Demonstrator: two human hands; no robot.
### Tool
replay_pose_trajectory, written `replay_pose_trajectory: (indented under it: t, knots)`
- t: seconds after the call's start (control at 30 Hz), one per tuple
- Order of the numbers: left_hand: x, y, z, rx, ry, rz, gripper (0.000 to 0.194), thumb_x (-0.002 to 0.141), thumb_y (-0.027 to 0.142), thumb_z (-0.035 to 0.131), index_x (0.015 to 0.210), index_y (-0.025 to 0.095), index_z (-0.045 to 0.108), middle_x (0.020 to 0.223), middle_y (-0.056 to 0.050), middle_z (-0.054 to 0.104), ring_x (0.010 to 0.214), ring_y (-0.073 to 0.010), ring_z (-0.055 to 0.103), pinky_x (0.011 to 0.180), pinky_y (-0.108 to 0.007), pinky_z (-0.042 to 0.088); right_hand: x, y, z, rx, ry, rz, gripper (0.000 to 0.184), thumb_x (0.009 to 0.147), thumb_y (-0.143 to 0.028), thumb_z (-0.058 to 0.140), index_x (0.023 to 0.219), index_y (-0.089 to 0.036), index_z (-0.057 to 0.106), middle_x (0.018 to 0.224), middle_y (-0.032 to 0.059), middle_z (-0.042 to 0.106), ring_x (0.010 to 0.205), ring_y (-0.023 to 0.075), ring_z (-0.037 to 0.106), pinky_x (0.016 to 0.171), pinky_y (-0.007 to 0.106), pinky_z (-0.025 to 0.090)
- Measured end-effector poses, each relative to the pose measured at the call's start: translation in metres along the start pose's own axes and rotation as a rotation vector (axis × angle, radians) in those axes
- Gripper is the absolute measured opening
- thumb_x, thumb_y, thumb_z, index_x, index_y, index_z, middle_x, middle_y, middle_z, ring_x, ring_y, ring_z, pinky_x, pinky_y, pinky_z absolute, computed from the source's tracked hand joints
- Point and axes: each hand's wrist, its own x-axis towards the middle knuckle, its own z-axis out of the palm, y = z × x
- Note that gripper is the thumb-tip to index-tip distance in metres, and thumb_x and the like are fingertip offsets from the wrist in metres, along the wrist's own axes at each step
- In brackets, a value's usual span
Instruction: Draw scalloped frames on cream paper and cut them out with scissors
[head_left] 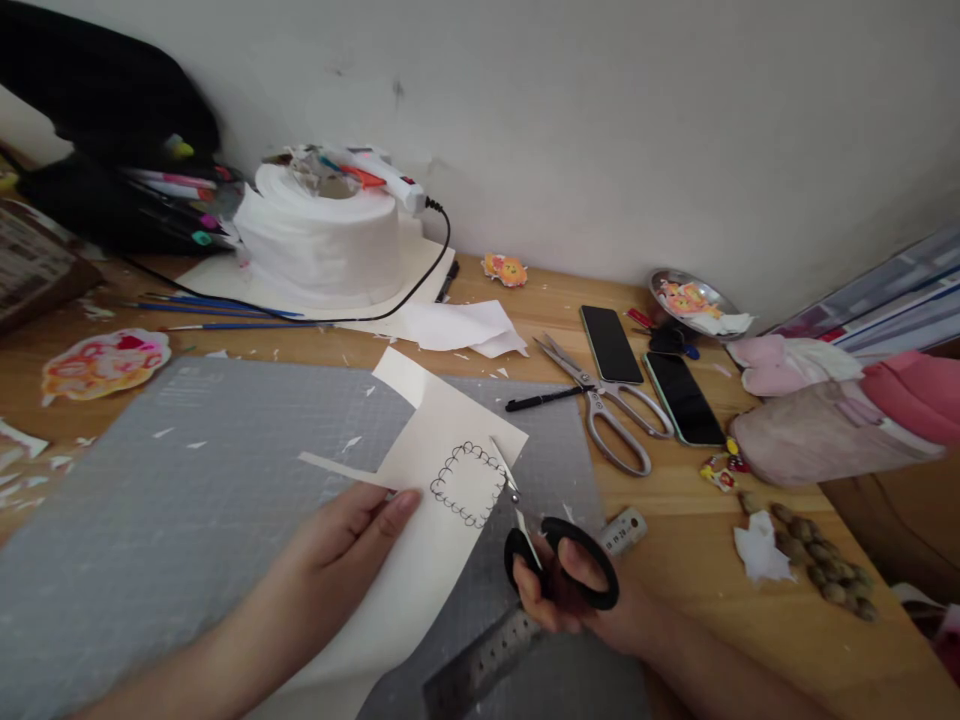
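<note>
My left hand pinches the left edge of a white sheet of paper, thumb on top. A square outline with a scalloped edge is drawn on the sheet in dark ink. In my right hand are black-handled scissors, fingers through the loops. Their blades lie at the right edge of the paper, beside the drawn outline. A narrow paper strip sticks out to the left above my left fingers. Below the scissors a metal ruler rests on the grey cutting mat.
Large metal scissors, a black pen and two phones lie at the right. Behind stands a white roll with a corded glue gun on top. A metal bowl holds cutouts. Paper scraps dot the mat.
</note>
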Motion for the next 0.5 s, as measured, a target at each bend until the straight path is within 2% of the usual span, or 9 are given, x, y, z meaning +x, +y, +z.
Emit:
replay_pose_trajectory:
  t: [0.1, 0.27, 0.4, 0.5]
  knots:
    - [-0.001, -0.002, 0.002, -0.001, 0.025, 0.03, 0.044, 0.082, 0.057, 0.041, 0.064, 0.021, 0.059, 0.063, -0.001, 0.062, 0.061, -0.0184, 0.056, 0.054, -0.025, 0.046, 0.002, 0.001, 0.007, -0.032, -0.027, -0.027, 0.062, 0.083, -0.074, 0.04, 0.082, -0.013, 0.051, 0.061, -0.0016, 0.048, 0.043, 0.004, 0.033, 0.045, 0.019, 0.027]
    - [-0.003, -0.001, 0.005, -0.027, 0.025, -0.001, 0.046, 0.081, 0.058, 0.041, 0.065, 0.021, 0.061, 0.064, -0.003, 0.066, 0.062, -0.0207, 0.06, 0.056, -0.027, 0.048, 0.003, -0.005, 0.021, -0.079, -0.039, 0.03, 0.064, 0.079, -0.077, 0.04, 0.086, -0.014, 0.05, 0.07, 0.001, 0.05, 0.053, 0.0063, 0.04, 0.054, 0.022, 0.033]
    - [-0.003, 0.002, 0.006, -0.066, 0.004, -0.032, 0.049, 0.078, 0.064, 0.043, 0.063, 0.02, 0.06, 0.062, -0.003, 0.067, 0.06, -0.0213, 0.061, 0.054, -0.027, 0.049, 0.004, -0.003, 0.024, -0.054, -0.037, 0.057, 0.065, 0.076, -0.078, 0.044, 0.09, -0.015, 0.047, 0.074, 0.0018, 0.05, 0.055, 0.0072, 0.042, 0.057, 0.024, 0.034]
    - [-0.003, 0.006, 0.006, -0.15, -0.053, -0.04, 0.05, 0.077, 0.066, 0.042, 0.066, 0.021, 0.062, 0.065, -0.004, 0.07, 0.061, -0.0219, 0.063, 0.054, -0.027, 0.05, 0.004, 0.001, 0.024, -0.031, -0.036, 0.059, 0.064, 0.076, -0.078, 0.045, 0.091, -0.015, 0.047, 0.074, 0.0016, 0.05, 0.056, 0.0078, 0.043, 0.057, 0.024, 0.034]
